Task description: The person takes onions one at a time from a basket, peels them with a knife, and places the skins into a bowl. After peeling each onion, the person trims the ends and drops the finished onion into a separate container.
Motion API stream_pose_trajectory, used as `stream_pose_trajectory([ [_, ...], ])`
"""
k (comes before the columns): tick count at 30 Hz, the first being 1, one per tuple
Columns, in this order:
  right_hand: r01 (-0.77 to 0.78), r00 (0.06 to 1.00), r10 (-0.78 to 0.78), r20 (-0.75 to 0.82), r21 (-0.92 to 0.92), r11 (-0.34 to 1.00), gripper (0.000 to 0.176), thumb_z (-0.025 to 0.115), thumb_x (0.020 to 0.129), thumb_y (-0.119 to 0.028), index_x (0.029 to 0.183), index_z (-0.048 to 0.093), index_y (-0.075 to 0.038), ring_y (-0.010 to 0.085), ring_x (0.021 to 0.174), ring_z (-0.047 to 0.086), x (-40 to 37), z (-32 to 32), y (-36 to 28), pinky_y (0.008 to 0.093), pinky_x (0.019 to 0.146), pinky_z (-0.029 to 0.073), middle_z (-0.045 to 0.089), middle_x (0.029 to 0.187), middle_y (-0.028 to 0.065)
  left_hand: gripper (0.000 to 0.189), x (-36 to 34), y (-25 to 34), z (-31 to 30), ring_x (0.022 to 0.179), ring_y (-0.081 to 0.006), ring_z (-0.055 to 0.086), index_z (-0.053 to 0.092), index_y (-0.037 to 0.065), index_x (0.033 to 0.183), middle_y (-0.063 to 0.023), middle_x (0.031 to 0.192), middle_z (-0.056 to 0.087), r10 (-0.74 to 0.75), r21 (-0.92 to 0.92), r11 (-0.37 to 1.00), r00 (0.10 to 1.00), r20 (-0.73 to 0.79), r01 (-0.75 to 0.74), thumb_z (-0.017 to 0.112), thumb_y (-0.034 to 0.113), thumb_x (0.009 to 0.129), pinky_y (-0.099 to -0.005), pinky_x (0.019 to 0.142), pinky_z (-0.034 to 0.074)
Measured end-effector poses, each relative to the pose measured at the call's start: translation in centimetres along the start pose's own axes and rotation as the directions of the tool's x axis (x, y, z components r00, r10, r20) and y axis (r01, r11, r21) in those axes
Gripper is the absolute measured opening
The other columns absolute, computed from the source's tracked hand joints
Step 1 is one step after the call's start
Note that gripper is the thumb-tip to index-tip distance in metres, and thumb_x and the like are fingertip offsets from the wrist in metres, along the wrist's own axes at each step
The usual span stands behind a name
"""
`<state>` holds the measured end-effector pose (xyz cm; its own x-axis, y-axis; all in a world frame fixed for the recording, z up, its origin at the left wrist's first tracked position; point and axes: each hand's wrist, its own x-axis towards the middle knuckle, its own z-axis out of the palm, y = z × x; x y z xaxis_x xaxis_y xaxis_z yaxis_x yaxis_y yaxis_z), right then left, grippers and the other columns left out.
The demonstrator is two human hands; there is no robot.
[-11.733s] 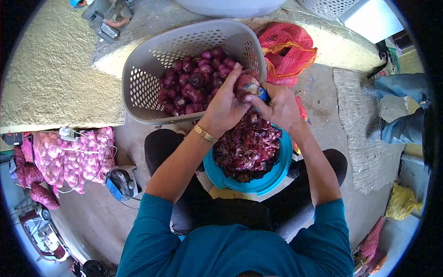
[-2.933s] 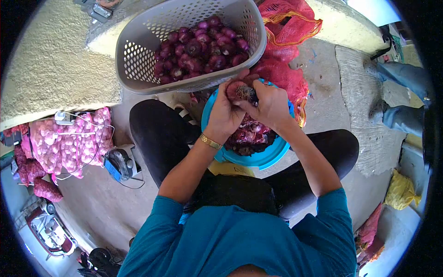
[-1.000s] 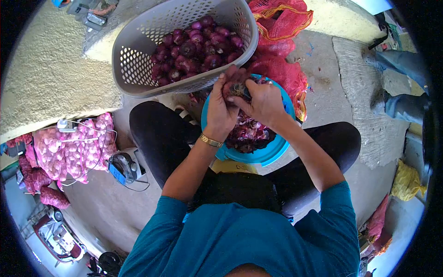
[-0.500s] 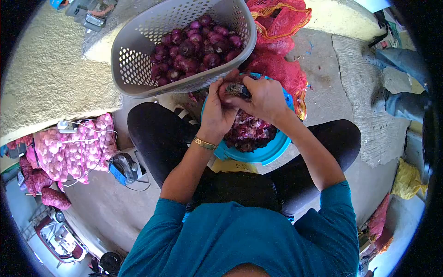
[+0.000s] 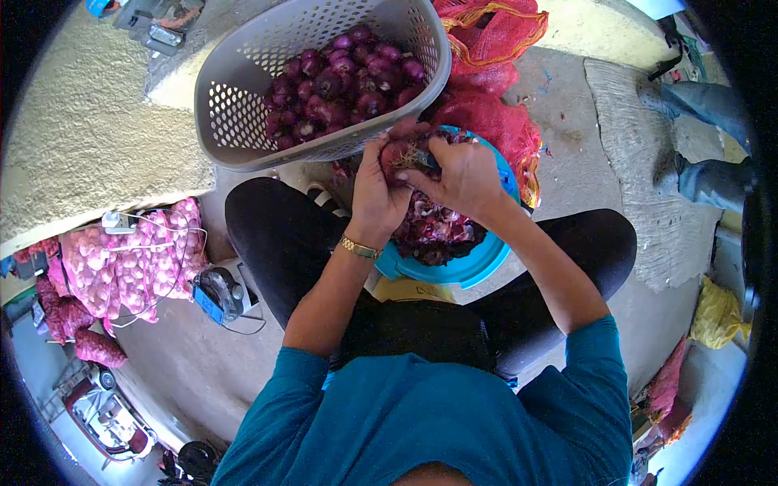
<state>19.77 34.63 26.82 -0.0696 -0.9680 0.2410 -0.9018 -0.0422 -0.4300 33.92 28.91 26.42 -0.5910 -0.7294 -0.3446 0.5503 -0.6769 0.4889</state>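
My left hand (image 5: pixel 379 190) is wrapped round a red onion (image 5: pixel 399 155) with its dry roots showing. My right hand (image 5: pixel 466 178) is closed at the onion's right side round a small dark tool, mostly hidden by the fingers. Both hands are over a blue tub (image 5: pixel 478 271) that holds onion skins (image 5: pixel 433 231). Just beyond the hands, a grey perforated basket (image 5: pixel 231 150) holds many red onions (image 5: pixel 328 85).
Red mesh sacks (image 5: pixel 494 121) lie right of the basket. A pink net bag (image 5: pixel 134 259) and a device with a blue screen (image 5: pixel 208 304) are at left. Another person's legs (image 5: pixel 709 154) show at right; a yellow bag (image 5: pixel 715 316) lies below them.
The onion's roots now show more plainly between my hands, and the dark tool shows less. Both hands stay in nearly the same place over the tub.
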Motion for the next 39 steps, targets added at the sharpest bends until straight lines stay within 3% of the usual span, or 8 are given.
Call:
stream_pose_trajectory([
  [9, -0.109, 0.994, 0.096, 0.055, 0.319, 0.941, 0.048, 0.065, 0.085, -0.052, 0.072, 0.061, -0.006, 0.0407, 0.058, 0.062, -0.6, 1.1, -0.5, 0.0491, 0.053, 0.049, 0.060, 0.060, 0.0201, 0.039, -0.2, -1.0, 2.2, 0.097, -0.0164, 0.063, 0.056, 0.003, 0.129, -0.0070, 0.111, 0.068, 0.267, 0.056, 0.964, 0.954, -0.139, -0.261, 0.043, 0.027, 0.102, -0.0314, 0.088, 0.051],
  [11, 0.016, 1.000, -0.011, -0.014, 0.403, 0.915, 0.047, 0.066, 0.085, -0.050, 0.071, 0.061, -0.006, 0.0404, 0.058, 0.062, 0.1, 0.2, 0.3, 0.0490, 0.054, 0.049, 0.060, 0.060, 0.0195, 0.041, -0.7, 0.2, 2.0, 0.106, -0.0192, 0.061, 0.056, 0.002, 0.129, -0.0098, 0.119, 0.064, 0.123, 0.013, 0.992, 0.992, -0.024, -0.123, 0.041, 0.030, 0.103, -0.0332, 0.095, 0.048],
  [12, 0.014, 1.000, -0.010, -0.013, 0.403, 0.915, 0.047, 0.066, 0.085, -0.050, 0.071, 0.061, -0.006, 0.0404, 0.058, 0.062, 0.5, -0.6, 0.6, 0.0490, 0.054, 0.049, 0.060, 0.060, 0.0195, 0.043, -1.0, 0.7, 1.7, 0.115, -0.0219, 0.059, 0.055, 0.001, 0.129, -0.0126, 0.128, 0.061, -0.026, -0.015, 1.000, 0.996, 0.090, 0.027, 0.038, 0.032, 0.104, -0.0351, 0.102, 0.044],
  [15, 0.138, 0.990, -0.142, 0.014, 0.153, 0.978, 0.047, 0.067, 0.085, -0.050, 0.070, 0.060, -0.006, 0.0401, 0.056, 0.061, 0.9, -1.9, 0.7, 0.0491, 0.053, 0.048, 0.060, 0.060, 0.0193, 0.046, 0.0, 1.0, 0.6, 0.116, -0.0222, 0.057, 0.055, 0.001, 0.128, -0.0127, 0.127, 0.060, -0.147, 0.018, 0.989, 0.989, -0.008, 0.147, 0.037, 0.037, 0.105, -0.0351, 0.103, 0.044],
  [24, -0.058, 0.994, 0.079, -0.071, 0.251, 0.966, 0.047, 0.066, 0.085, -0.051, 0.075, 0.063, -0.005, 0.0400, 0.059, 0.063, 0.4, 0.7, -1.1, 0.0485, 0.053, 0.050, 0.061, 0.062, 0.0198, 0.047, 0.4, -1.6, 1.3, 0.119, -0.0224, 0.055, 0.056, 0.000, 0.123, -0.0134, 0.125, 0.061, 0.247, 0.049, 0.969, 0.966, -0.075, -0.244, 0.034, 0.037, 0.106, -0.0346, 0.105, 0.042],
  [28, 0.004, 0.999, 0.009, -0.035, 0.342, 0.940, 0.047, 0.064, 0.086, -0.051, 0.074, 0.063, -0.006, 0.0403, 0.060, 0.062, 0.6, 0.2, -0.1, 0.0484, 0.053, 0.049, 0.061, 0.062, 0.0190, 0.047, -0.3, 0.3, 2.0, 0.118, -0.0222, 0.056, 0.056, -0.001, 0.124, -0.0138, 0.124, 0.061, 0.140, 0.018, 0.990, 0.989, -0.051, -0.139, 0.035, 0.038, 0.105, -0.0337, 0.104, 0.044],
  [30, 0.077, 0.997, -0.076, -0.014, 0.327, 0.942, 0.047, 0.063, 0.087, -0.052, 0.073, 0.062, -0.007, 0.0402, 0.060, 0.062, 0.7, 0.1, 0.6, 0.0481, 0.053, 0.049, 0.061, 0.063, 0.0188, 0.050, -0.2, 1.8, 1.4, 0.116, -0.0218, 0.058, 0.056, 0.000, 0.124, -0.0132, 0.123, 0.062, -0.107, -0.018, 0.994, 0.992, 0.071, 0.108, 0.035, 0.041, 0.105, -0.0337, 0.102, 0.045],
  [39, 0.055, 0.992, -0.043, -0.115, 0.098, 0.994, 0.052, 0.065, 0.084, -0.056, 0.074, 0.060, -0.005, 0.0372, 0.055, 0.063, 0.9, -0.1, -0.6, 0.0484, 0.050, 0.048, 0.060, 0.058, 0.0179, 0.054, 0.2, -0.6, 1.4, 0.107, -0.0194, 0.061, 0.059, 0.001, 0.119, -0.0121, 0.117, 0.065, 0.054, -0.040, 0.998, 0.995, -0.090, -0.058, 0.035, 0.046, 0.104, -0.0307, 0.092, 0.051],
])
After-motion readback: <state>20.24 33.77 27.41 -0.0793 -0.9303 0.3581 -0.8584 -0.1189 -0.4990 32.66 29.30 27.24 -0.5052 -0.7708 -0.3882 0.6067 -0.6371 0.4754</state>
